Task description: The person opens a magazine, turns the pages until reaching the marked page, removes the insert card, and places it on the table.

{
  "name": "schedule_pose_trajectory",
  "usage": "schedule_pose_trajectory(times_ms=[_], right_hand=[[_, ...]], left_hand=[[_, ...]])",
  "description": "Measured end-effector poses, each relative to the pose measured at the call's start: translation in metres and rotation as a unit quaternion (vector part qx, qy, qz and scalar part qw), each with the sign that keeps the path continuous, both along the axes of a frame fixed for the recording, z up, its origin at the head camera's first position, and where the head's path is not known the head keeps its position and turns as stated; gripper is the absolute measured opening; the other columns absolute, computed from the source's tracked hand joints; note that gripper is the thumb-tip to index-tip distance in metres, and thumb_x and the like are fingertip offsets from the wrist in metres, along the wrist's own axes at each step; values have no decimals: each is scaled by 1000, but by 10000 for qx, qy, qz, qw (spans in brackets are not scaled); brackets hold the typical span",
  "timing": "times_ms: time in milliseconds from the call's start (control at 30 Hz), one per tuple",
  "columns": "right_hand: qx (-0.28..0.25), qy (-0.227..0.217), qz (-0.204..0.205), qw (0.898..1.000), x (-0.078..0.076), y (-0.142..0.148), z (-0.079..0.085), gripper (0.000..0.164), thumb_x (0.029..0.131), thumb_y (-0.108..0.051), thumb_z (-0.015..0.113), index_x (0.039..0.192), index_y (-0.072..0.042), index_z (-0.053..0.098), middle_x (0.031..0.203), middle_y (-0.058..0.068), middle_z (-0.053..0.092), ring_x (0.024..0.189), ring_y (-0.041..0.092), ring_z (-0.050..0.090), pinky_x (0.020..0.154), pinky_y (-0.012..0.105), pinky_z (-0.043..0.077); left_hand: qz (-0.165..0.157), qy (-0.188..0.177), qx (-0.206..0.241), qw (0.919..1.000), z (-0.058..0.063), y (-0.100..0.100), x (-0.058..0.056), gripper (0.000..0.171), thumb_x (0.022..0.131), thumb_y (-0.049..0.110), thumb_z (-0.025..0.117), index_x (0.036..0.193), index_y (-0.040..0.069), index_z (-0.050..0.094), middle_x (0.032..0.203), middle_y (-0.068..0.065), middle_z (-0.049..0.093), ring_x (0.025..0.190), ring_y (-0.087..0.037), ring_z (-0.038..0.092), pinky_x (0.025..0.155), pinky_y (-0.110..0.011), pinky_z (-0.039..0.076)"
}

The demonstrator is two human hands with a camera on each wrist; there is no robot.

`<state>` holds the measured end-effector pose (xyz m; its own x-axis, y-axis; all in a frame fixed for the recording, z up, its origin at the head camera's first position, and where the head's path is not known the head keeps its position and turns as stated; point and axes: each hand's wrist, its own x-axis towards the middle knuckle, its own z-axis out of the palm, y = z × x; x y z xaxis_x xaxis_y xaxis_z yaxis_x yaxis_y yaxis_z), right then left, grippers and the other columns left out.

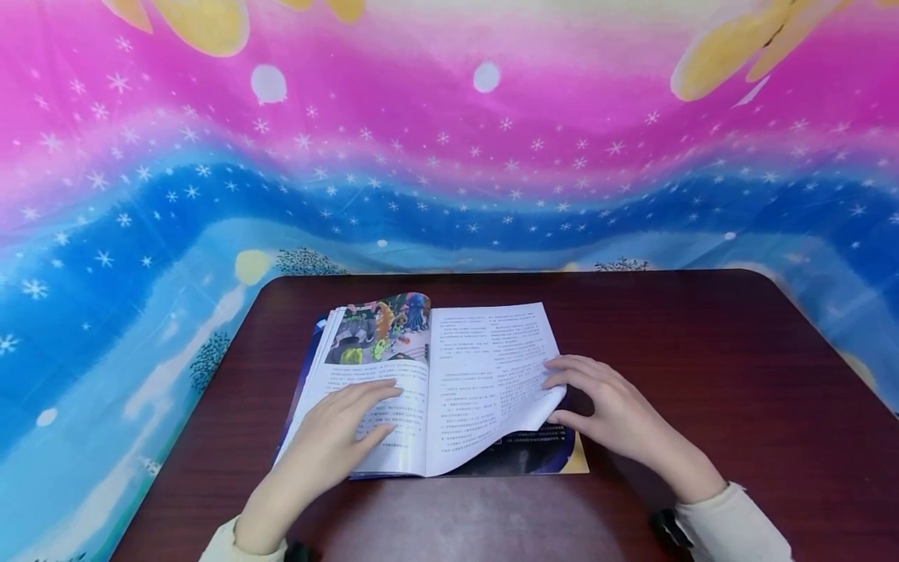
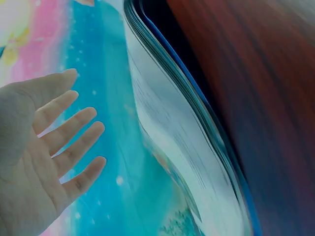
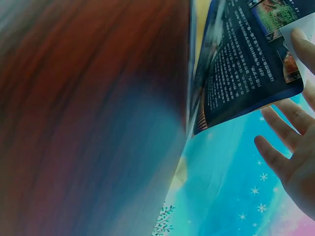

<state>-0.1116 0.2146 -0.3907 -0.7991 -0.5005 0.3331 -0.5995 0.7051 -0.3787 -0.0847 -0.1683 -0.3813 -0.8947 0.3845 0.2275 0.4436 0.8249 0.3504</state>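
Observation:
An open magazine (image 1: 485,359) lies on the table, with printed text on both pages and a colour illustration at the top of the left page. My right hand (image 1: 607,398) holds the outer edge of the right page, thumb below and fingers above. That page (image 3: 241,64) is lifted and curled at its lower corner; its dark printed underside shows in the right wrist view. Beneath it, a dark page with a yellow corner (image 1: 577,460) shows. My left hand (image 1: 344,425) hovers over the lower left page, fingers spread, holding nothing; the left wrist view shows its palm (image 2: 29,187).
The magazine rests on a dark reddish-brown table (image 1: 702,336) with rounded far corners. Behind the table hangs a pink and blue cloth (image 1: 449,156) with snowflakes. A stack of turned pages (image 2: 182,83) bulges along the magazine's lower left edge.

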Motion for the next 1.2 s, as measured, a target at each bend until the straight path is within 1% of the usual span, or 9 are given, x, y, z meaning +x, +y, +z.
schedule_pose_trajectory(times_ms=[233, 300, 500, 633, 833, 1000, 1133, 1200], right_hand=[[-194, 97, -29, 9998, -1, -8, 7, 38, 74, -23, 88, 107, -22, 68, 133, 1, 60, 128, 25, 49, 102, 52, 39], [-210, 129, -30, 9997, -1, -10, 10, 38, 74, -24, 88, 106, -22, 68, 133, 1, 60, 129, 25, 49, 103, 52, 39], [-261, 312, 54, 9992, -2, -18, 20, 39, 74, -28, 88, 106, -22, 67, 132, 0, 60, 129, 23, 49, 103, 49, 38], [-259, 448, 83, 9986, -1, -23, 26, 39, 73, -27, 89, 104, -21, 67, 131, 0, 61, 129, 23, 49, 102, 49, 39], [-242, 627, 140, 9976, 1, -30, 35, 40, 72, -27, 89, 104, -20, 67, 131, 0, 61, 130, 24, 49, 104, 49, 38], [-307, 662, 191, 9971, 4, -35, 44, 39, 73, -28, 89, 105, -20, 67, 133, 0, 61, 130, 24, 48, 104, 49, 38], [-306, 733, 254, 9965, 7, -38, 49, 39, 74, -28, 88, 105, -20, 67, 132, 0, 61, 130, 24, 49, 104, 48, 38], [-277, 845, 305, 9956, 8, -39, 50, 37, 77, -32, 86, 106, -19, 67, 132, 0, 61, 130, 24, 49, 105, 47, 37]], left_hand=[[-567, 256, 237, 9978, 5, 30, -5, 44, 88, 32, 77, 129, 23, 65, 132, 7, 62, 121, -15, 58, 100, -42, 47], [-702, 264, 334, 9966, 8, 38, -5, 44, 89, 34, 76, 130, 23, 65, 132, 7, 62, 121, -14, 57, 101, -42, 47], [-1031, 127, 658, 9924, 17, 60, -6, 46, 89, 38, 74, 132, 24, 63, 132, 9, 62, 123, -13, 56, 101, -42, 46], [-1240, 213, 787, 9889, 20, 71, -7, 49, 87, 39, 76, 132, 24, 63, 131, 10, 62, 122, -12, 56, 98, -39, 48], [-1576, 288, 1002, 9820, 18, 82, -8, 52, 86, 40, 77, 133, 23, 62, 130, 10, 62, 121, -10, 57, 98, -37, 48], [-1698, 290, 1174, 9780, 14, 88, -7, 52, 87, 38, 77, 134, 24, 60, 130, 10, 63, 120, -10, 58, 98, -37, 49], [-1787, 514, 1362, 9731, 13, 89, -6, 50, 88, 34, 77, 134, 23, 61, 127, 9, 64, 116, -10, 60, 94, -35, 50], [-1845, 681, 1480, 9692, 12, 89, -5, 46, 89, 29, 77, 132, 23, 62, 125, 9, 66, 113, -9, 61, 92, -33, 51]])
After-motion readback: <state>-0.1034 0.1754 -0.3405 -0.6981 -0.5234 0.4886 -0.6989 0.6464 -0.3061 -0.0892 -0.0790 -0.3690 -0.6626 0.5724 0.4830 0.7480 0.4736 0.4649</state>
